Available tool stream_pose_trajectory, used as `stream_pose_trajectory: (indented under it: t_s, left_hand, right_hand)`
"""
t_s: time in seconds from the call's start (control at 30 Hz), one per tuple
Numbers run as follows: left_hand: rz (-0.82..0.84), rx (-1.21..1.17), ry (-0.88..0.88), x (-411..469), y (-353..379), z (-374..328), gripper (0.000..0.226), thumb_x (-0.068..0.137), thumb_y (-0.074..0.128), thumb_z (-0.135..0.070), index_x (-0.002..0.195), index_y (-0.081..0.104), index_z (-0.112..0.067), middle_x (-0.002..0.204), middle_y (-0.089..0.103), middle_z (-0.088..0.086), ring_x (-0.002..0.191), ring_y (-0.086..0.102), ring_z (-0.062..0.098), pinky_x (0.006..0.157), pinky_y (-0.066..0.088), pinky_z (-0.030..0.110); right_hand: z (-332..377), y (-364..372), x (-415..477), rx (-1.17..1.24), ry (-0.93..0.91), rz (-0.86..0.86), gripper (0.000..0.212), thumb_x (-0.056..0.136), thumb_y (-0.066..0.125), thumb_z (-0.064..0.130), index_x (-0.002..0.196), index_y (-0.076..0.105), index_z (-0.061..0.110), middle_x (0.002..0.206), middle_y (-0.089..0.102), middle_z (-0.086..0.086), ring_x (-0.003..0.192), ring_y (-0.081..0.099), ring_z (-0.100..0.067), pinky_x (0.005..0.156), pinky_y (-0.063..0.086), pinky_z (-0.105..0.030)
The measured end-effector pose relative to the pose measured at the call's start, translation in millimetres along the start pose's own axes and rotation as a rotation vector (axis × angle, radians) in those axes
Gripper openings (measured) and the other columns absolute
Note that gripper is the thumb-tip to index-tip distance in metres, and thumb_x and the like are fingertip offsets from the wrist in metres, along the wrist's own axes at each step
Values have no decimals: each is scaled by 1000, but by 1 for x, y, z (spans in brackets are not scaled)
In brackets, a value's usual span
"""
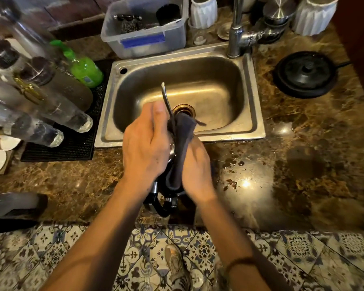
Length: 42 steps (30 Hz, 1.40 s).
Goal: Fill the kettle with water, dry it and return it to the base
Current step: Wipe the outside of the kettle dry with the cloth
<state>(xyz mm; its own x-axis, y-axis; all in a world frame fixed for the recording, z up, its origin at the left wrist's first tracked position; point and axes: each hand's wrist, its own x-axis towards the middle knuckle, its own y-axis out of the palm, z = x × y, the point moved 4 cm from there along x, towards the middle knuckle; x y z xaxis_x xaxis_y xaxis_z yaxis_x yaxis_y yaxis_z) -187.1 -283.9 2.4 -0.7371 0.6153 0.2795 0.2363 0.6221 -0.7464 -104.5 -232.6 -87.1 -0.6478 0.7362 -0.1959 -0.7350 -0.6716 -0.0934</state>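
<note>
A brown marbled worktop [303, 143] carries a steel sink [252, 114], its basin bare around the brass-ringed drain [184, 110]. Below the worktop's front edge lies a patterned tile floor [303, 259], with one shoe [177, 265] visible.

Just in front of the sink, both hands meet over the kettle [162, 198], which stands on the worktop, mostly hidden; its dark handle and a strip of shiny metal show beneath the wrists, and its thin curved spout [166, 97] rises over the basin. The left hand [145, 148] is clasped around the kettle's body. The right hand [194, 166] presses a grey cloth [182, 143] against the kettle's side, fingers closed on the fabric.

Right of the sink, well apart from the kettle, sits the round black base [306, 73], with nothing on it. Behind the sink stand the tap [236, 28] and a clear plastic tub [145, 32] with a blue label; no writing on it is readable. Left of the sink, a green bottle [82, 66] bears a small label too blurred to read, next to clear bottles [51, 106] on a black mat [72, 143].
</note>
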Motion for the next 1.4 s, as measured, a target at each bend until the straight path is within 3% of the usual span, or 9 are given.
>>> stream_pose_trajectory:
  t_s: [0.1, 0.23, 0.33, 0.5, 0.6, 0.67, 0.9, 1.17, 1.4]
  left_hand:
    - [-22, 19, 14, -2, -1, -1, 69, 103, 9, -58, 101, 59, -11, 91, 69, 9, 82, 56, 17, 71, 38, 36]
    - [-76, 23, 38, -6, -3, -3, 55, 107, 18, -43, 98, 63, -11, 87, 69, 12, 80, 55, 12, 67, 32, 26]
    - [-96, 17, 43, -6, -6, -4, 55, 108, 20, -43, 98, 64, -13, 85, 69, 9, 78, 56, 12, 67, 34, 27]
    - [-134, -108, 7, -7, -13, 1, 49, 107, 38, -42, 87, 67, -8, 79, 70, 12, 75, 63, 20, 70, 47, 31]
    - [-105, -160, -2, -9, -18, -1, 38, 107, 43, -38, 95, 72, -16, 81, 69, -6, 77, 64, 4, 70, 49, 28]
    - [-45, -170, 27, -11, -21, -10, 32, 107, 43, -35, 101, 72, -22, 89, 71, -11, 86, 65, 2, 77, 52, 29]
    - [120, -507, 30, -23, -51, -50, 23, 96, 56, -38, 112, 72, -31, 109, 74, -12, 107, 67, 4, 92, 50, 16]
    - [466, -985, -333, -9, -98, -60, 26, 75, 84, -36, 98, 79, -27, 95, 79, -3, 87, 73, 9, 70, 56, 21]
    - [255, -967, -124, 20, -168, -44, 31, 81, 77, 2, 87, 82, -28, 85, 77, -7, 84, 70, 6, 74, 56, 19]
  right_hand:
    - [-13, 1, -38, 155, -20, -61, 42, 95, 41, 53, 135, 49, 43, 139, 53, 13, 135, 43, -9, 113, 38, -46]
    - [-36, -5, -68, 400, 107, -16, 48, 97, 55, 34, 144, 47, 24, 147, 51, 0, 137, 46, -15, 112, 42, -45]
    - [-38, -11, -80, 582, 182, 14, 42, 97, 56, 25, 139, 54, 24, 134, 64, 3, 128, 57, -11, 102, 51, -28]
    - [-32, -33, -82, 1027, 505, -11, 50, 102, 49, 22, 151, 39, 18, 151, 48, -10, 137, 48, -27, 112, 40, -48]
    - [-3, -54, -86, 1186, 457, 114, 45, 102, 43, 32, 140, 54, 12, 146, 53, -16, 129, 56, -30, 95, 53, -41]
    - [21, -65, -91, 1259, 396, 203, 51, 99, 49, 39, 140, 55, 9, 147, 52, -17, 133, 52, -32, 101, 48, -43]
    - [88, -84, -103, 1231, 308, 357, 78, 94, 56, 52, 152, 33, 5, 159, 31, -21, 148, 26, -36, 124, 8, -51]
    - [158, -71, -101, 1154, 144, 475, 88, 81, 75, 40, 151, 35, 2, 158, 30, -24, 147, 27, -41, 123, 11, -53]
    - [195, -44, -80, 970, 131, 499, 66, 69, 86, 37, 124, 69, 6, 136, 61, -20, 126, 58, -37, 107, 42, -50]
